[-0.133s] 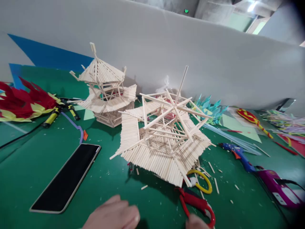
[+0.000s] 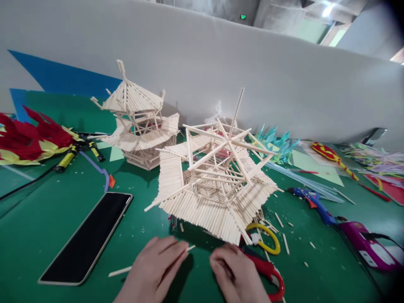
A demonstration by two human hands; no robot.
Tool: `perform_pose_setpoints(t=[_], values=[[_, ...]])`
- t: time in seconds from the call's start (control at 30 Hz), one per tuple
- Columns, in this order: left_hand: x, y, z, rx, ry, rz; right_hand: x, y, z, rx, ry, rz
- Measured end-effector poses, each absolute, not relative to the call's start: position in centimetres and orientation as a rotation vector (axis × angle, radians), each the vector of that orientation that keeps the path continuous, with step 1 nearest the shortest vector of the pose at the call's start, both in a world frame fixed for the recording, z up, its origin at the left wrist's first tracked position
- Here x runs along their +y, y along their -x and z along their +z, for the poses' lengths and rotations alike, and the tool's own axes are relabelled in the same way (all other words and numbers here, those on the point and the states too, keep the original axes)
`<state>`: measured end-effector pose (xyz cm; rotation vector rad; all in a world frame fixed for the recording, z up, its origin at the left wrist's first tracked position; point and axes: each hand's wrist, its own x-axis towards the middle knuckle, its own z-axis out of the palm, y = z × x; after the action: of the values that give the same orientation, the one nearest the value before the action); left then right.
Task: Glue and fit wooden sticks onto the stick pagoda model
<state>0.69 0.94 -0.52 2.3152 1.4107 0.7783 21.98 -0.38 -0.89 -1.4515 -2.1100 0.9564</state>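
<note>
My left hand (image 2: pixel 158 267) rests low on the green table mat (image 2: pixel 47 210), fingers pressed together over a thin wooden stick (image 2: pixel 120 271) that pokes out to its left. My right hand (image 2: pixel 235 271) is beside it with its fingers curled, lying over the red-handled scissors (image 2: pixel 273 275); what it holds is hidden. Both hands sit just in front of an unfinished roof model (image 2: pixel 214 198) made of wooden sticks, with bare rafters meeting at a tall central stick. A finished two-tier stick pagoda (image 2: pixel 139 122) stands behind it to the left.
A dark phone (image 2: pixel 88 235) lies face up at the left. Yellow-handled scissors (image 2: pixel 268 244) sit under the roof's edge. A blue glue gun (image 2: pixel 315 202) and a purple tool (image 2: pixel 362 246) lie at right. Red and yellow paper (image 2: pixel 28 143), teal paper (image 2: pixel 277 143) and stick offcuts lie about. A white partition (image 2: pixel 284 84) closes the back.
Both hands have moved up into view toward the roof model. A long stick now shows beside my left hand.
</note>
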Motion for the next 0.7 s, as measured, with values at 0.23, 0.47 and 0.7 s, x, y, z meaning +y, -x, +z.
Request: perform_pose_setpoints(t=[0.23,0.47,0.7], values=[[1.8,-1.7,-4.9,1.515,-2.496,0.653,0.8,-18.3,-4.1,-2.1,1.435,0.621],[2.2,-1.8,-5.4,1.518,-2.59,0.675,0.8,-17.7,-4.9,-2.149,1.47,0.486],[2.2,-1.8,-6.0,1.499,-2.623,0.778,0.1,-18.9,-5.2,-2.083,1.427,0.524]])
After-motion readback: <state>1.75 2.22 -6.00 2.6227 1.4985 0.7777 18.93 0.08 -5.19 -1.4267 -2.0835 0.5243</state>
